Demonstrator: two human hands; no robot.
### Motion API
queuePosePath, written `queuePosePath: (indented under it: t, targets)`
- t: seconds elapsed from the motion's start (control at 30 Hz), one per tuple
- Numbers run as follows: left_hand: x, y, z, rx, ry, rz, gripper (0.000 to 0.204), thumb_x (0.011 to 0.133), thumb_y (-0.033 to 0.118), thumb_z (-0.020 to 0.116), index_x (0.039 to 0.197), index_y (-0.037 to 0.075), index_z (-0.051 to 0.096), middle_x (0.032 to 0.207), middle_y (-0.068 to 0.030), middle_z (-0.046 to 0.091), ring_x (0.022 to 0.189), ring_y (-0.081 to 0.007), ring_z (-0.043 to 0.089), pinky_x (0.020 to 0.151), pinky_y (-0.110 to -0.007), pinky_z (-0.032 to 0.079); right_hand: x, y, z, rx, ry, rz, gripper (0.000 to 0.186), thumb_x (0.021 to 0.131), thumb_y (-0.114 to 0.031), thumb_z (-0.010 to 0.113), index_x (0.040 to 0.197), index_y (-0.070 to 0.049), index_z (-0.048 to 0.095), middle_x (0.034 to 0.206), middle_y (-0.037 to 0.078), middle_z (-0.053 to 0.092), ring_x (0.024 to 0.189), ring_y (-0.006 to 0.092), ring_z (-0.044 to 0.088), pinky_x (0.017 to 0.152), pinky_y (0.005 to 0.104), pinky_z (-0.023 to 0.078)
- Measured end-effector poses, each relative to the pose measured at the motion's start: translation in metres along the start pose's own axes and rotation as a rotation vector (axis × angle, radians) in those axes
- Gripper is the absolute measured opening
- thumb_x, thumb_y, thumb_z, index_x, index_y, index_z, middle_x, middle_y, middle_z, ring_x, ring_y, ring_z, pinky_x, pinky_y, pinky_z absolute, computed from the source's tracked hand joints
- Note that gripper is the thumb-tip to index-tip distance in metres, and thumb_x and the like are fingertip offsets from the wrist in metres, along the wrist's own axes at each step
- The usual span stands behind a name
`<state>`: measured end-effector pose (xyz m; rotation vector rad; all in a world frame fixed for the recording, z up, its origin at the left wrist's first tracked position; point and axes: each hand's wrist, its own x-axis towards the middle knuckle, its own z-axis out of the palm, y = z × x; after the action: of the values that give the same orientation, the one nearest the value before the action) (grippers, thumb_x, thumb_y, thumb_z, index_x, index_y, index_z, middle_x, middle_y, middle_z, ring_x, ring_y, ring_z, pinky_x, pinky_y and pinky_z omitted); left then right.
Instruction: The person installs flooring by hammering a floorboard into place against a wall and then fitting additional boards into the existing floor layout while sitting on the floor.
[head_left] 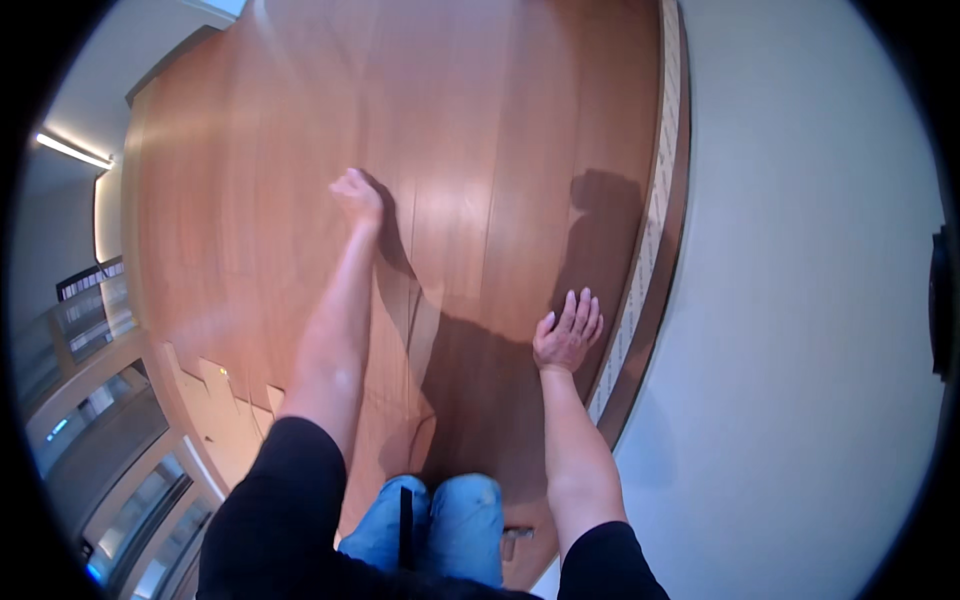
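Wooden floorboards [440, 130] spread out in front of me, reddish brown with long seams. Over their middle, my left hand [358, 200] is curled into a fist, with no object showing in it; whether it touches the boards I cannot tell. Farther right and nearer to me, my right hand [568, 338] has its fingers stretched out and looks laid flat on the wood, close to the floor's right edge. My knees, in blue jeans [465, 515], are at the bottom of the view, against the floor.
A pale printed strip [655, 200] runs along the floor's right edge, beside a whitish wall [800, 300]. At lower left, the boards end in a stepped edge next to a paler surface [225, 430]. A small metallic object [515, 540] lies right of my knees.
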<state>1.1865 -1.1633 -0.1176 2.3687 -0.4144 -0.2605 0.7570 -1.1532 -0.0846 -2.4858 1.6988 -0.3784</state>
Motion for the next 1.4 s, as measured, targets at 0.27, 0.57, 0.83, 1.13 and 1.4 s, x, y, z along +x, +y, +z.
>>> queuePosePath:
  t: [0.27,0.57,0.83,1.13,1.4]
  targets:
    - [-0.036,0.01,0.03,0.53,0.174,0.369,0.034,0.105,0.036,0.05,0.103,0.009,0.072,0.114,-0.0106,0.062,0.11,-0.0333,0.059,0.089,-0.052,0.045,0.002,0.003,0.0,-0.008,-0.093,0.033,0.058,0.091,-0.028,0.058,0.145,-0.01,0.052,0.158,0.015,0.044,0.147,0.0382,0.038,0.122,0.0597,0.028]
    - [-0.035,0.012,0.024,0.555,0.099,0.296,0.029,0.103,0.032,0.052,0.1,0.01,0.07,0.114,-0.0111,0.062,0.111,-0.0326,0.058,0.09,-0.053,0.044,-0.001,0.005,0.0,0.009,-0.155,0.043,0.058,0.091,-0.03,0.057,0.146,-0.011,0.051,0.16,0.014,0.041,0.148,0.0378,0.036,0.122,0.0604,0.027]
    - [0.002,0.022,-0.003,0.633,-0.31,0.216,0.032,0.105,0.034,0.052,0.106,0.007,0.069,0.119,-0.0158,0.063,0.108,-0.0368,0.06,0.092,-0.052,0.047,-0.002,0.005,0.003,0.052,-0.121,0.052,0.064,0.09,-0.029,0.06,0.15,-0.013,0.047,0.161,0.011,0.04,0.15,0.036,0.035,0.122,0.0605,0.027]
    - [0.152,0.213,0.006,1.104,-1.108,0.601,0.04,0.106,0.033,0.047,0.11,0.002,0.072,0.121,-0.0231,0.07,0.117,-0.0401,0.064,0.096,-0.048,0.053,0.001,0.003,-0.002,0.065,-0.113,0.092,0.06,0.089,-0.03,0.061,0.146,-0.014,0.052,0.157,0.01,0.046,0.148,0.0341,0.039,0.122,0.0584,0.031]
    - [0.181,0.171,0.075,1.206,-1.327,1.48,0.027,0.095,0.027,0.057,0.103,0.007,0.073,0.095,-0.016,0.072,0.087,-0.0295,0.069,0.074,-0.041,0.056,0.006,0.002,-0.001,0.084,0.0,0.072,0.05,0.091,-0.029,0.058,0.14,-0.015,0.06,0.154,0.009,0.052,0.144,0.0337,0.046,0.119,0.0575,0.036]
